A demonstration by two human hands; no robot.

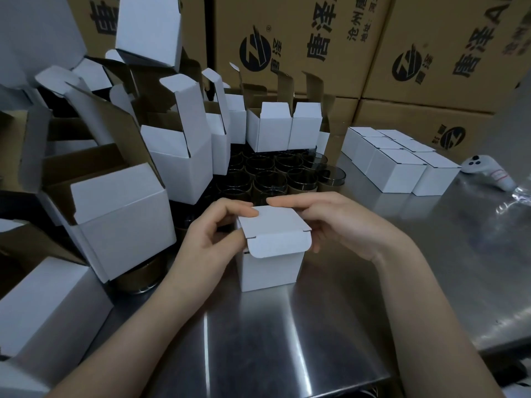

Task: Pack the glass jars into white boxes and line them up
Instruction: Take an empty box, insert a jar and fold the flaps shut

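Small white cardboard box (270, 268), closing step: tuck flap (280, 245) lay untucked. Left hand (207, 239) pinched its lid (273, 221), right hand (342, 222) gripped its side. Next, probably: flap tucked in.

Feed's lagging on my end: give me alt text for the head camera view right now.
The left hand and right hand hold a small white box on the steel table, its lid folded down but the tuck flap not yet pushed in. Behind it stand dark glass jars and open white boxes; closed boxes sit in two rows to the right.
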